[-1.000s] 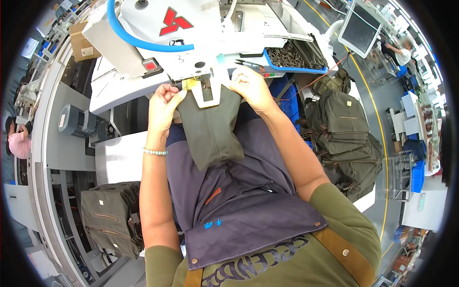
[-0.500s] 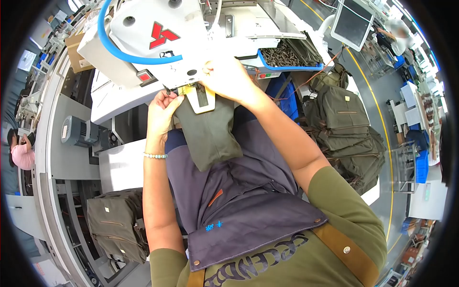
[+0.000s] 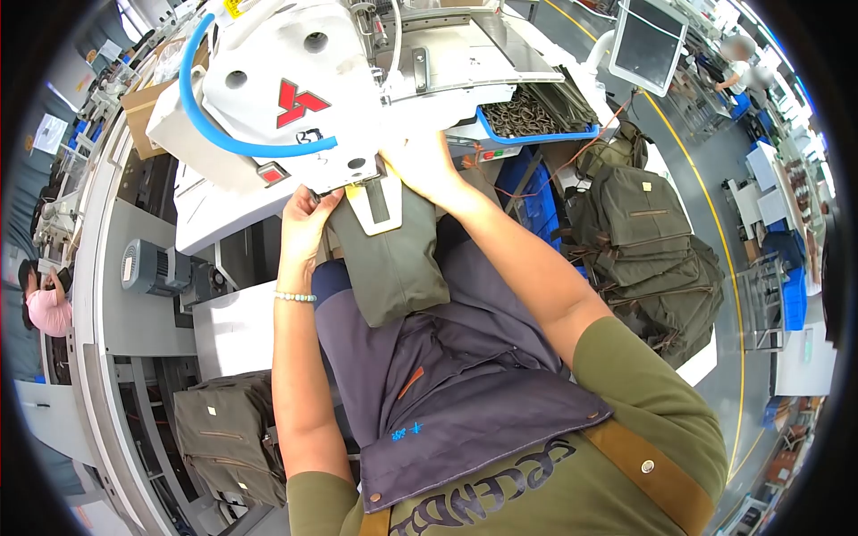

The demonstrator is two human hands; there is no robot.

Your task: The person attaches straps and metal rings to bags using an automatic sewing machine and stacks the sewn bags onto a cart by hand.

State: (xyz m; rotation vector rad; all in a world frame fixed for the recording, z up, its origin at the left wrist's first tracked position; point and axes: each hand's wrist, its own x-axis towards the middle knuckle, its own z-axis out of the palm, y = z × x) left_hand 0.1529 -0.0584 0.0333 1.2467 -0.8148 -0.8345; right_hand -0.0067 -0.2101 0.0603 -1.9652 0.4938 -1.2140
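Observation:
An olive-green fabric piece (image 3: 398, 281) hangs from the sewing machine head (image 3: 268, 98) down over my lap. A pale frame-shaped clamp plate (image 3: 365, 217) with a dark slot lies on its upper part. At the left of the plate, my left hand (image 3: 307, 219) is closed, thumb and fingers pinched at the fabric's upper left edge. My right hand (image 3: 420, 170) is at the other side, against the machine head and beside the plate. Glare and the machine hide its fingertips. The fabric's upper end is out of sight under the head.
A blue tray (image 3: 536, 134) of dark metal hardware and straps sits on the machine table. Olive bags (image 3: 643, 232) are piled at the right, and more bags (image 3: 223, 429) lie at lower left. A monitor (image 3: 648, 45) stands at the back right. People work farther off on both sides.
The view has shifted slightly, so the machine appears lower. My right hand has come down closer to the clamp plate and fabric. My left hand stays at the fabric's left edge.

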